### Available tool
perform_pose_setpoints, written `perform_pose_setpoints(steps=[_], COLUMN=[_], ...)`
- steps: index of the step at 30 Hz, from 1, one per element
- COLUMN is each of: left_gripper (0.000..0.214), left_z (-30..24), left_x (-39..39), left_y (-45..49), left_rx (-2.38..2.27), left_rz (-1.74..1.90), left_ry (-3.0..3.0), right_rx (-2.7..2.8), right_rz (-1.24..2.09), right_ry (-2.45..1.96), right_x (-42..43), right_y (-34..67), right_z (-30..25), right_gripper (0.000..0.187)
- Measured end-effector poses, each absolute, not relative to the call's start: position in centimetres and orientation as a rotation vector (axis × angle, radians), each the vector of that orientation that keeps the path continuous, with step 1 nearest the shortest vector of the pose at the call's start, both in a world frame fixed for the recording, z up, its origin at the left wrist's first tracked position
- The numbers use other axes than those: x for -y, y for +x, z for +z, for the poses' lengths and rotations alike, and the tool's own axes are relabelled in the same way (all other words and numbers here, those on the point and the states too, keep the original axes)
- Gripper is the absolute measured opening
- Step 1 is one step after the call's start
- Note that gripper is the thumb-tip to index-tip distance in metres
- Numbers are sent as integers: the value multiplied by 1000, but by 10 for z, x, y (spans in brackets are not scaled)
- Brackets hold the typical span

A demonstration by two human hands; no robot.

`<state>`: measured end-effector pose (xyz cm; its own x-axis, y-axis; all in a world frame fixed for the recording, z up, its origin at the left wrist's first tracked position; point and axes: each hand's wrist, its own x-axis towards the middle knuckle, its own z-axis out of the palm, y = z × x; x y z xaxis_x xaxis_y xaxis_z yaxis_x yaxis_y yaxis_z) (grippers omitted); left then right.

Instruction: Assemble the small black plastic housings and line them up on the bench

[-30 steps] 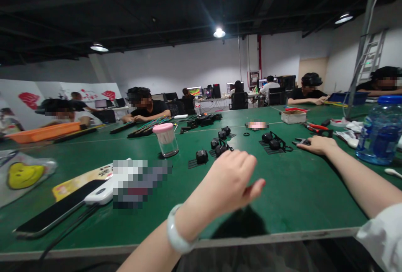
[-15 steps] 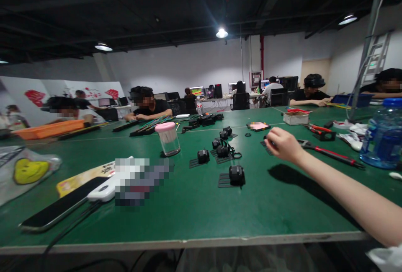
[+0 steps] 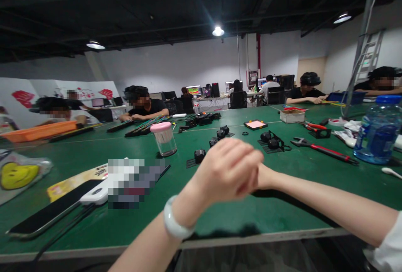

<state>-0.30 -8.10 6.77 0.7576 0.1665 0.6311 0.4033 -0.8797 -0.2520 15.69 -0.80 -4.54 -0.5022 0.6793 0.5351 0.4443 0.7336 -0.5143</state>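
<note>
My left hand (image 3: pixel 228 171), with a pale bangle (image 3: pixel 176 218) at the wrist, is raised in front of me with its fingers curled closed. What lies in those fingers, if anything, is hidden. Behind it, close against its fingertips, is my right hand (image 3: pixel 264 176), whose fingers are covered from view. Small black cylindrical parts with slotted flat bases stand around the hands: one part (image 3: pixel 199 155) to the left, others (image 3: pixel 223 131) just beyond. To the right sits another black pair (image 3: pixel 270 141) with a looped black piece beside it.
Right of the hands lie red-handled pliers (image 3: pixel 325 149) and a large blue water bottle (image 3: pixel 378 131). A pink-lidded jar (image 3: pixel 165 140) and a phone (image 3: pixel 56 209) with cables are on the left. Behind are a white box (image 3: pixel 292 116), an orange tray (image 3: pixel 40 131) and several people.
My left hand has come into view from below. The right hand has moved left and nearer to meet it, uncovering black parts on the right. The front black part no longer shows.
</note>
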Motion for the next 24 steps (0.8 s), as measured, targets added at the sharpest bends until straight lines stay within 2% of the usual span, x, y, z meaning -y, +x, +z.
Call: perform_pose_setpoints(steps=[3,6,11,19,24], left_gripper=[46,73,61,54,50], left_z=[66,35,-8,-11,-17], left_x=[21,-17,-29,-21,-20], left_y=[-3,-13,-24,-20,-18], left_rx=[817,1101,1090,1193,1206], left_rz=[-601,-231,-366,-470,-523], left_ry=[-2834,-3072,-3219,-3211,-3239], right_rx=[2178,2172,2180,2170,2198], right_rz=[422,457,507,675,568], right_ry=[-839,-838,-817,-764,-767], right_x=[8,8,6,4,5], right_y=[156,155,156,160,160], right_z=[-46,-45,-43,-43,-41], right_gripper=[45,41,40,28,20])
